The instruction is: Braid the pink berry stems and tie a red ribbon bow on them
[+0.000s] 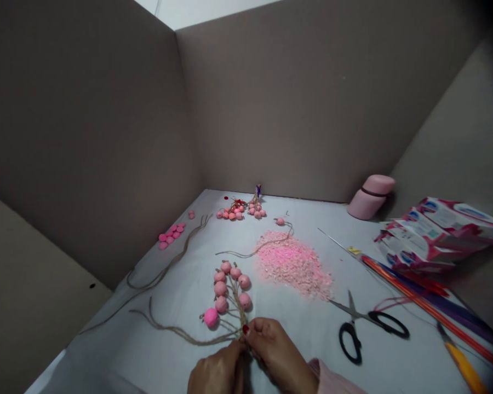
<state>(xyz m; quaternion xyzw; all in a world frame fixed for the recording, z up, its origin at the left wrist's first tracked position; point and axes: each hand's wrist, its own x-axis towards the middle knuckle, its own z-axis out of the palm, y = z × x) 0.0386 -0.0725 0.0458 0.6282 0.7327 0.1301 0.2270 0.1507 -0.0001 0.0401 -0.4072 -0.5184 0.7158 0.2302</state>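
My left hand (217,369) and my right hand (277,350) meet at the bottom of the view, both pinching a bundle of jute twine stems (240,312). Fanning away from my fingers, the stems carry several pale pink clay balls (228,287), and one brighter pink ball (211,317) sits at the left. A long twine tail (176,332) trails left across the white tabletop (168,295). A small red bead (245,329) shows by my right fingertips. The lower part of the bundle is hidden by my fingers.
Pink crumbs (291,265) lie heaped right of the bundle, beside black-handled scissors (365,328). Further back are loose twine (168,262), pink discs (171,235) and a cluster of pink balls (238,212). Packets (439,235) and coloured sticks (431,306) lie right; grey board walls (291,109) surround the table.
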